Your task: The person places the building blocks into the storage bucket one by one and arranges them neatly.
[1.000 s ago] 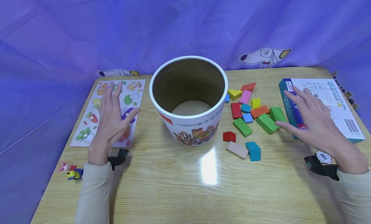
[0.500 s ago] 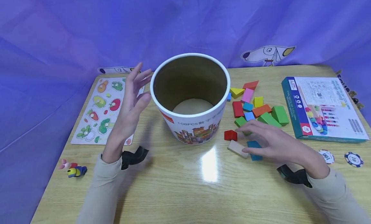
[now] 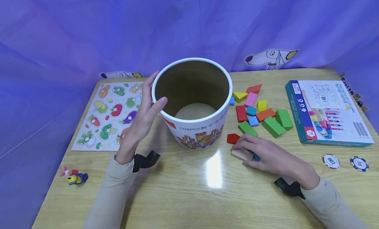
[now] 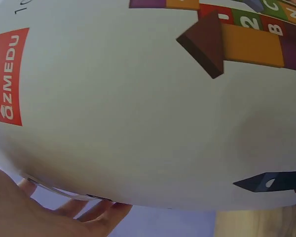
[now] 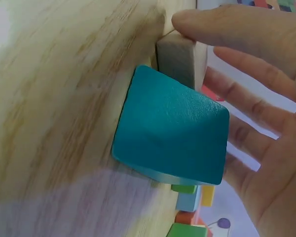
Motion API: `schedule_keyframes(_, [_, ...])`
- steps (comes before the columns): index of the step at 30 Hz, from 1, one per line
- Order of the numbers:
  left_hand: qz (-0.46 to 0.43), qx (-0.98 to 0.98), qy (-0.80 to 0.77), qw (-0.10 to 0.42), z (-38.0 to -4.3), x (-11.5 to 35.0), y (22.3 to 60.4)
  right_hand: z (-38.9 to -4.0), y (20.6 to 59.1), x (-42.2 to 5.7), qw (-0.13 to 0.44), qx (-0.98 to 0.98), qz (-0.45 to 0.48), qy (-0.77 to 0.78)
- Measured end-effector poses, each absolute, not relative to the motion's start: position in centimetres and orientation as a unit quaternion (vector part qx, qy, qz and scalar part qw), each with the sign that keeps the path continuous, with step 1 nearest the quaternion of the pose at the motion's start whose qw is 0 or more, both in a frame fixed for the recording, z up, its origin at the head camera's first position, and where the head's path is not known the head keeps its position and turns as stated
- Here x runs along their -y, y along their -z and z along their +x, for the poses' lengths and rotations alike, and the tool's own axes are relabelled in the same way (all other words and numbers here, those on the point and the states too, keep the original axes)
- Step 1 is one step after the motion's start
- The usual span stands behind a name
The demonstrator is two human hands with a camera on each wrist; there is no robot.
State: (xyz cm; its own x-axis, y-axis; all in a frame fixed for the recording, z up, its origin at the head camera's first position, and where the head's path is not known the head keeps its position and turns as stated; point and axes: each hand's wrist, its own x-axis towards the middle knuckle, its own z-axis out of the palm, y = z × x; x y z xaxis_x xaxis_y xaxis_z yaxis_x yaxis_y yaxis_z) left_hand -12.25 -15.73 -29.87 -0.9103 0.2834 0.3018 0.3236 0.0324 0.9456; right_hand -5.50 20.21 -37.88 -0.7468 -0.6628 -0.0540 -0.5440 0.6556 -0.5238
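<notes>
Bucket [image 3: 179, 133] stands upright mid-table, mouth up, white wall printed with building blocks, bottom visible inside. Left hand [image 3: 143, 118] is at its left side: fingers spread along the outer wall, thumb lying over the rim. Can't tell from these angles whether it grips or only rests there.

Right hand [image 3: 266, 154] pinches wooden block [image 3: 240, 154], plain and uncoloured, on the table [image 3: 189, 206] right of the bucket. Thumb on the near side, fingers bent over the far side. Teal block [image 5: 172, 128] sits beside it on the right, under the palm. Red block [image 3: 232, 138] is just past it on the far side, close to the fingers. Slim green block [image 3: 247, 128] lies a bit further back.

Other coloured blocks [image 3: 283, 119] cluster far of that: green, orange, blue, red, pink, yellow. Boxed set [image 3: 344, 123] lies flat at far right, two chips [image 3: 331, 161] on its near side. Vegetable board [image 3: 102, 118] lies flat at left, two small figures [image 3: 78, 179] near of it. Black wrist mounts [image 3: 146, 160] on both arms, light sleeves [image 3: 108, 199]. Purple curtain [image 3: 189, 25] behind the far edge.
</notes>
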Motion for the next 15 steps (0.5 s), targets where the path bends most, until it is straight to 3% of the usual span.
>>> schedule_keyframes(7, [-0.212,0.715,0.666,0.017,-12.4,15.75,30.53,-5.82,38.07,-20.16,0.147,-0.898,-0.319,0.264])
schedule_keyframes(15, [-0.214,0.712,0.668,0.021,-12.48,15.59,30.68,-6.38,38.9,-20.72,0.133,-0.883,-0.34,0.295])
